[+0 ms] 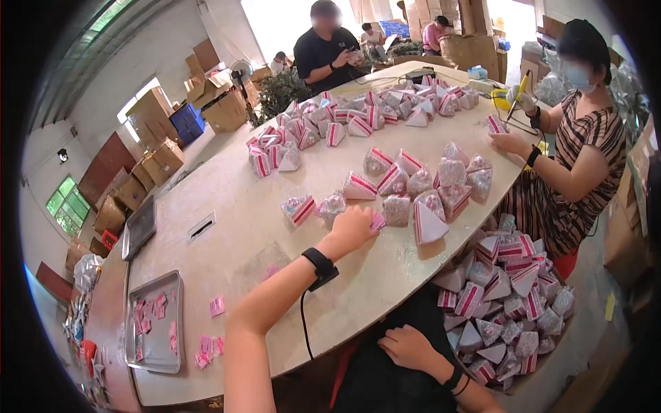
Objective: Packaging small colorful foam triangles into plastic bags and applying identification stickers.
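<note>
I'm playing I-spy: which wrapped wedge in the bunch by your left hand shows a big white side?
The wedge lowest there in the picture, right of your left hand: its broad white face shows; neighbours show mainly stripes or glitter.

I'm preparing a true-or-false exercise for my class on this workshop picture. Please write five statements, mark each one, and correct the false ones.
1. A small flat pink piece shows at the fingertips of the person's left hand. True.

2. The shallow rectangular silver metal tray stands at the right end of the pale, smooth-topped table. False: it lies at the left end.

3. The person's right hand rests on dark cloth at the lap. True.

4. The person's left wrist is bare. False: it wears a wide black band.

5. The co-worker in the striped top holds a slim yellow tool. True.
</note>
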`<control>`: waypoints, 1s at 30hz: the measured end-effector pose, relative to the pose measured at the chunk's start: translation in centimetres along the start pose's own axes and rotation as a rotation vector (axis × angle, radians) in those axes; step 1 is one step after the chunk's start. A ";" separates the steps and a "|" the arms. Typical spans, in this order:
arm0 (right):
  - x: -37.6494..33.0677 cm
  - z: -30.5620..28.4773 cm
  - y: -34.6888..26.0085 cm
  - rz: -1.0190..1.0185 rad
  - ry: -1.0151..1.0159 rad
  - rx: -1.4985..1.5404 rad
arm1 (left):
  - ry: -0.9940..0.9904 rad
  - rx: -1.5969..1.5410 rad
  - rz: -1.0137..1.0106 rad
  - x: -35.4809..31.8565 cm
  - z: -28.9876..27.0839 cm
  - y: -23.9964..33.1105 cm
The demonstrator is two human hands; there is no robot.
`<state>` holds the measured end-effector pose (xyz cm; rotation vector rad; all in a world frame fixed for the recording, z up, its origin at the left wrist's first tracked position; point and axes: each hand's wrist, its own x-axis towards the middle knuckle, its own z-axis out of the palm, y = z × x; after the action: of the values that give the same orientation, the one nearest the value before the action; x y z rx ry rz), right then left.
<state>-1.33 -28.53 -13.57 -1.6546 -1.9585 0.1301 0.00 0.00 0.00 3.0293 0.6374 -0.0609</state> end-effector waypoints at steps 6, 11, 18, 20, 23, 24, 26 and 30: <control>0.2 -0.8 -0.3 -0.002 0.033 0.097 | 0.155 -0.048 -0.028 -3.5 0.0 -0.6; 0.2 -3.5 -0.4 0.058 -0.052 0.459 | -0.121 -1.137 -0.232 -10.1 -7.3 3.5; 6.0 -12.8 -4.5 -0.436 -0.394 0.905 | -0.220 -1.474 0.030 -22.9 -8.2 5.3; 7.4 -13.3 -5.7 -0.353 -0.333 0.892 | -0.110 -1.336 0.187 -26.2 -7.1 5.8; 8.4 -11.9 -5.1 -0.302 -0.499 0.719 | -0.157 -1.293 0.162 -29.4 -5.8 6.6; 8.5 -11.6 -5.3 -0.295 -0.520 0.711 | -0.154 -1.271 0.122 -30.2 -4.9 6.6; 8.7 -11.2 -5.3 -0.295 -0.538 0.723 | -0.121 -1.261 0.034 -31.4 -3.4 7.1; 9.7 -10.4 -7.3 -0.331 -0.592 0.710 | -0.084 -1.599 -0.084 -35.0 -2.1 8.2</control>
<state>-3.48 -24.11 1.65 -0.8620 -2.1873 1.1453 -28.63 -21.39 4.05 1.4470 0.4264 0.2126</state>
